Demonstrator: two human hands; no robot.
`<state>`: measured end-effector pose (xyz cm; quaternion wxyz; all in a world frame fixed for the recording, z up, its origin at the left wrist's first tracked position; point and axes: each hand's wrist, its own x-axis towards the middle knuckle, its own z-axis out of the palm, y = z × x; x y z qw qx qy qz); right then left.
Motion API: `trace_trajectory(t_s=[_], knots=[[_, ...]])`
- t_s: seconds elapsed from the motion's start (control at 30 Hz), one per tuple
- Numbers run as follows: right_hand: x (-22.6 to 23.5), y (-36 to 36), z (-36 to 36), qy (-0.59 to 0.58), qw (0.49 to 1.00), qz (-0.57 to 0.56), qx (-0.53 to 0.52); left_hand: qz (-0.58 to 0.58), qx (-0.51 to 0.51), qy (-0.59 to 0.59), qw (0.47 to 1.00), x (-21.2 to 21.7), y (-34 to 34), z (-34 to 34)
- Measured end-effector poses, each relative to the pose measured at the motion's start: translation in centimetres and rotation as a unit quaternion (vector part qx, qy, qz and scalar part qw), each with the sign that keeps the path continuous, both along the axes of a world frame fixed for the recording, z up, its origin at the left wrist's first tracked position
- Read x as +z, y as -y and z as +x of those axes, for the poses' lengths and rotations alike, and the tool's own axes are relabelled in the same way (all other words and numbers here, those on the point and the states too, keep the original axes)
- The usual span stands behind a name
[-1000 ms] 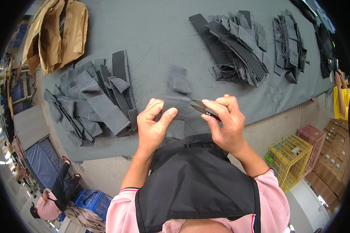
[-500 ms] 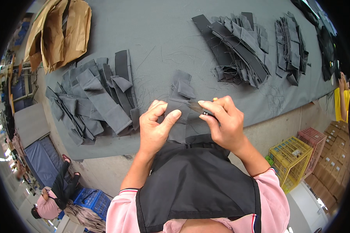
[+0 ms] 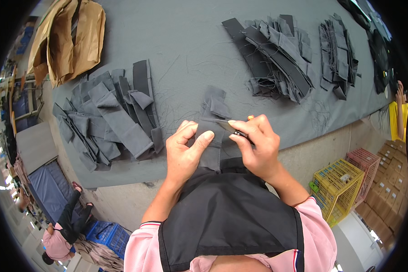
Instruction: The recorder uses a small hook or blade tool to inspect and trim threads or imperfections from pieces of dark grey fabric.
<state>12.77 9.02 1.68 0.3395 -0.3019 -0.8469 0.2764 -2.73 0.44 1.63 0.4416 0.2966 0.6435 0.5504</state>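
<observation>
My left hand (image 3: 183, 149) is closed on a dark grey fabric strip (image 3: 208, 152), its thumb pressed on top. The strip's folded far end (image 3: 215, 102) lies on the table. My right hand (image 3: 259, 147) grips small thread snips (image 3: 226, 126) between thumb and fingers. Their dark blades point left and touch or nearly touch the strip's seam; whether they are closed cannot be made out. Left of my hands spreads a loose heap of grey fabric strips (image 3: 118, 120).
Past my right hand lie a bundle of strips with loose threads (image 3: 276, 59) and a smaller bundle (image 3: 337, 56). A brown paper bag (image 3: 68, 43) stands at the table's far left. Yellow (image 3: 337, 181) and red crates (image 3: 365, 165) sit right. Other people are at left and right.
Both hands have shifted slightly, the right one a little left and the left one a little right. The snips' blades reach farther over the strip. At lower left, the person has moved slightly.
</observation>
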Motion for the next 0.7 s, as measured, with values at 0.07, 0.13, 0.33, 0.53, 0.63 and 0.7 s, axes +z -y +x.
trace_trajectory(t_s=[0.07,0.13,0.33,0.53,0.63,0.7], knots=[[0.6,0.1,0.2,-0.037,0.993,-0.105,-0.042,0.013,0.006,0.002,1.000,-0.4,-0.1,-0.1],[0.6,0.0,0.6,-0.013,0.997,-0.060,-0.043,0.026,0.011,0.004,1.000,-0.4,-0.2,-0.1],[1.4,-0.3,0.9,0.082,0.996,0.033,0.002,0.021,-0.009,-0.060,0.998,-0.1,-0.3,-0.1],[1.1,-0.1,0.2,0.064,0.998,0.024,0.004,0.016,-0.012,-0.035,0.999,0.0,-0.2,-0.1],[0.0,-0.3,0.0,0.014,0.999,0.028,0.004,0.012,-0.014,-0.024,1.000,-0.1,0.0,-0.2],[0.3,-0.2,0.0,-0.019,0.996,-0.084,-0.021,-0.003,-0.003,0.021,1.000,-0.1,-0.1,-0.1]])
